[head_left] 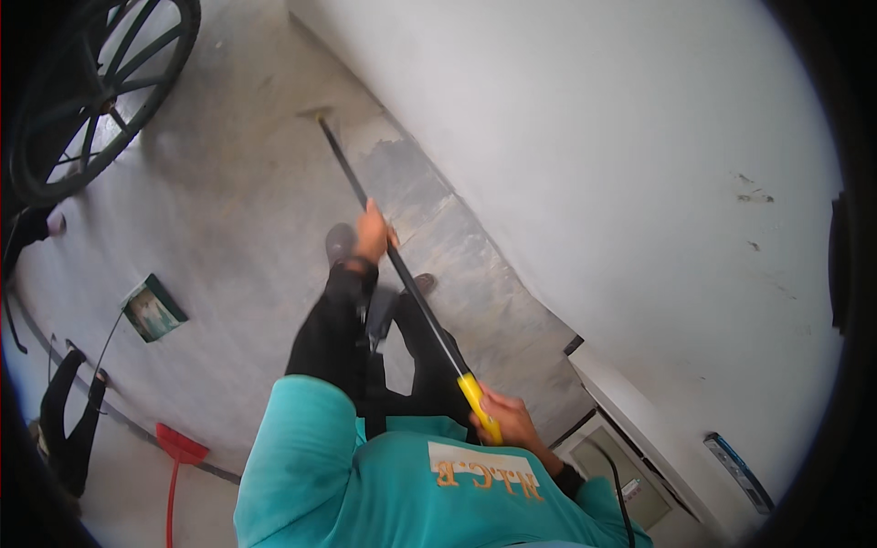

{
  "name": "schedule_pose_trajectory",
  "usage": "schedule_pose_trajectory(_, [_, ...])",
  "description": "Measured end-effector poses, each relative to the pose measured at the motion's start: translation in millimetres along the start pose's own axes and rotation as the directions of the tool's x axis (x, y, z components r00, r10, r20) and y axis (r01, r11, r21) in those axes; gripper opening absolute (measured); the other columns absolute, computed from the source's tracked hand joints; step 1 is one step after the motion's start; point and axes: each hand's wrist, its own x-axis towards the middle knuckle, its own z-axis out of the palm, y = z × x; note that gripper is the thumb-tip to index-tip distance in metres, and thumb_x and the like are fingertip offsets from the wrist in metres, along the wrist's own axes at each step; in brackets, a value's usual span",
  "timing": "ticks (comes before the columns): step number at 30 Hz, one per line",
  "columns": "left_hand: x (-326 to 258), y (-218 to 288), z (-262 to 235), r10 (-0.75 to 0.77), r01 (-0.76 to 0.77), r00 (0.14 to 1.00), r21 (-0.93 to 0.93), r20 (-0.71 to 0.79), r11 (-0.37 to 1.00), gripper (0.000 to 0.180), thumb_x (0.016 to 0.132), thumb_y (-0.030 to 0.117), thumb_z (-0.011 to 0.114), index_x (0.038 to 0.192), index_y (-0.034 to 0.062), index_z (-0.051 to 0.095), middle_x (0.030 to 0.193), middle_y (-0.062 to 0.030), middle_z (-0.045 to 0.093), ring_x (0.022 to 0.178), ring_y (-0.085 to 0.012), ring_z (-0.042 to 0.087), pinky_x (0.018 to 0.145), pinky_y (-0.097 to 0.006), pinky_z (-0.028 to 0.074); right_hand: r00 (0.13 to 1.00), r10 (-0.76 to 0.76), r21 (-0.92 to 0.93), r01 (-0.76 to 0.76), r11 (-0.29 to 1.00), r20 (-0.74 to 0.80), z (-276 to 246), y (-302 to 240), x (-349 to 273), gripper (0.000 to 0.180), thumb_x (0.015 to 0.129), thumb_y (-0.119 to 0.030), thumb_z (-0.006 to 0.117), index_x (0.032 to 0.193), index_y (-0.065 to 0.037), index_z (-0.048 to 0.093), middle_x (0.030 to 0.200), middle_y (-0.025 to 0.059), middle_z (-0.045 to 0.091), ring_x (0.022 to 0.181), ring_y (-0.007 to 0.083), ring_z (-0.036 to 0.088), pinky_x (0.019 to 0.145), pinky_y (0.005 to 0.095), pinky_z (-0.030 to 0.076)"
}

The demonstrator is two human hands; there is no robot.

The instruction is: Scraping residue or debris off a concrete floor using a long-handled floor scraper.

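Observation:
A long-handled scraper slants across the middle, with a dark pole and a yellow grip. Its thin, wide head rests on the grey concrete floor near the foot of the white wall; the head is slightly blurred. My left hand is wrapped round the pole partway down. Closer to my body, my right hand is closed around the yellow grip. My shoes show on the floor beneath the pole.
The white wall runs along the right. A large spoked wheel stands at the upper left. On the left are a green dustpan, a red broom and another person's legs. A white cabinet stands at the lower right.

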Motion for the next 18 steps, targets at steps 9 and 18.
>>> schedule_pose_trajectory(9, [-42,-17,32,-0.509,0.486,0.83,-0.154,-0.227,0.86,0.053,0.077,0.042,0.023,0.074,-0.0077,0.039,0.038,-0.0119,0.038,0.027,-0.0241,0.038,0.028,-0.033,0.03,0.997,-0.038,-0.002,0.038,0.999,-0.065,-20,26,-28,0.037,0.077,-0.018,0.042,0.111,-0.005,0.035,0.065,0.0055,0.047,0.045,0.0078,0.041,0.041,0.0165,0.033])
schedule_pose_trajectory(18, [5,18,55,-0.366,0.291,0.906,-0.313,-0.215,0.904,0.047,0.079,0.039,0.019,0.068,-0.0029,0.038,0.034,-0.0122,0.037,0.029,-0.0264,0.038,0.032,-0.036,0.031,0.995,0.1,0.065,-0.1,0.993,0.01,-39,-69,-22,0.042,0.077,-0.023,0.042,0.115,-0.009,0.029,0.059,0.0049,0.043,0.039,0.0075,0.038,0.032,0.0164,0.03])
